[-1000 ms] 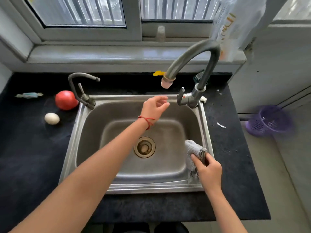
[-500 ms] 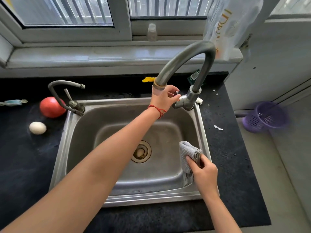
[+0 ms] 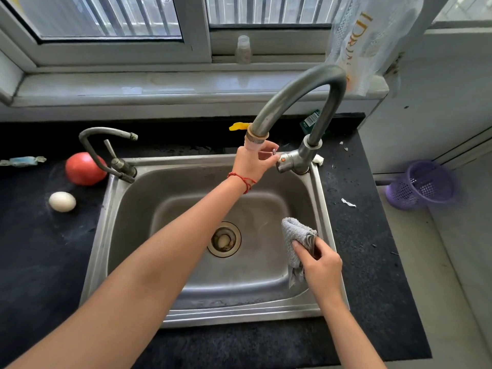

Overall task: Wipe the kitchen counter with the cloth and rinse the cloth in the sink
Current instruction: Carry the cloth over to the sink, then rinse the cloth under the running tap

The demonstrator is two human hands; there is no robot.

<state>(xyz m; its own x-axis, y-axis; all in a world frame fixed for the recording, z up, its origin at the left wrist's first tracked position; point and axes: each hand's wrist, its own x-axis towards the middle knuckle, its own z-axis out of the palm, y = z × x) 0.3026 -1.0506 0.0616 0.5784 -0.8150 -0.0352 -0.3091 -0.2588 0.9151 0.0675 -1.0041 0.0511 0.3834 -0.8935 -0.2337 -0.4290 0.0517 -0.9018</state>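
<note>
A steel sink (image 3: 125,214) is set into the black counter (image 3: 364,235). My right hand (image 3: 320,265) grips a folded grey cloth (image 3: 294,235) over the sink's right side, above the basin. My left hand (image 3: 253,162) reaches across the sink and pinches the lever of the tall curved faucet (image 3: 300,89) at its base. A red string is tied round that wrist. No water is visible from the spout. The drain (image 3: 224,239) sits in the middle of the basin.
A small second tap (image 3: 106,150) stands at the sink's back left corner. A red tomato (image 3: 83,169) and a white egg (image 3: 62,201) lie on the counter to the left. White crumbs dot the counter to the right. A purple basket (image 3: 423,185) stands on the floor.
My left hand rose from above the basin to the faucet lever and took hold of it. My right hand stayed at the sink's right side with the cloth.
</note>
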